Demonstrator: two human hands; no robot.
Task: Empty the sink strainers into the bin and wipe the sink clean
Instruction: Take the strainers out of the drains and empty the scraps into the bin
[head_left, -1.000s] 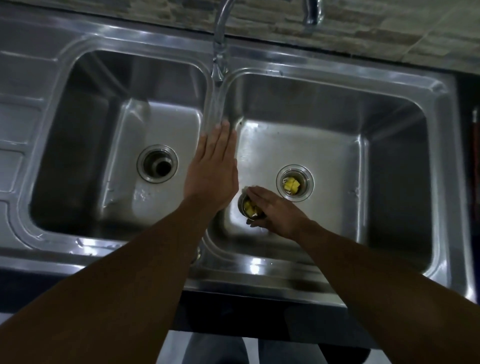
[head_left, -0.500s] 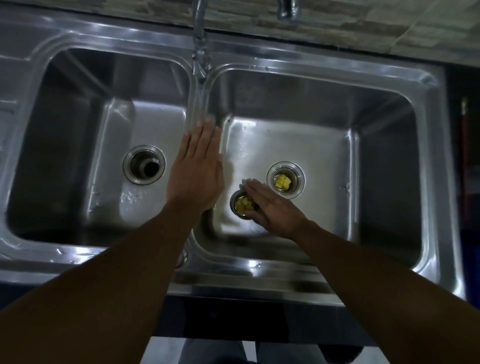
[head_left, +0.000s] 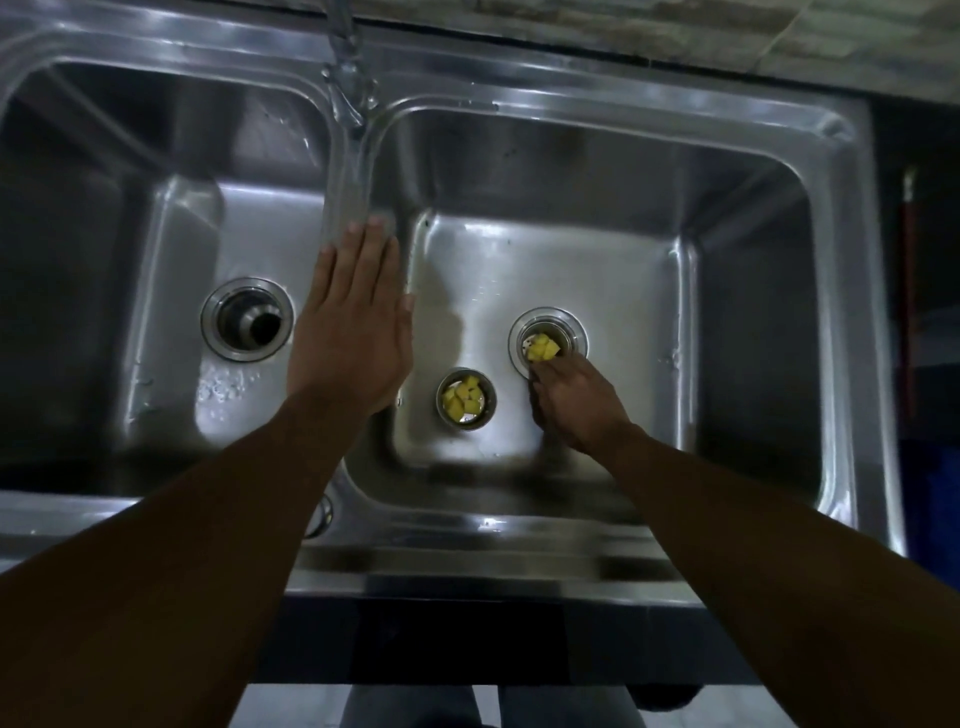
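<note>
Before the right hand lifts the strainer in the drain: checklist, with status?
1. Right hand at drain strainer, reaching its near rim: ok.
2. Grip closed on it: cannot tell, contact hidden.
3. Loose strainer upright, yellow scraps inside: ok.
4. Left hand flat on divider, clear of the lift: ok.
5. Bin in view: not ok, none visible.

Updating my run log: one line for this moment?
left hand flat on divider | right hand at drain strainer, grip unclear | loose strainer on basin floor, unemptied
</note>
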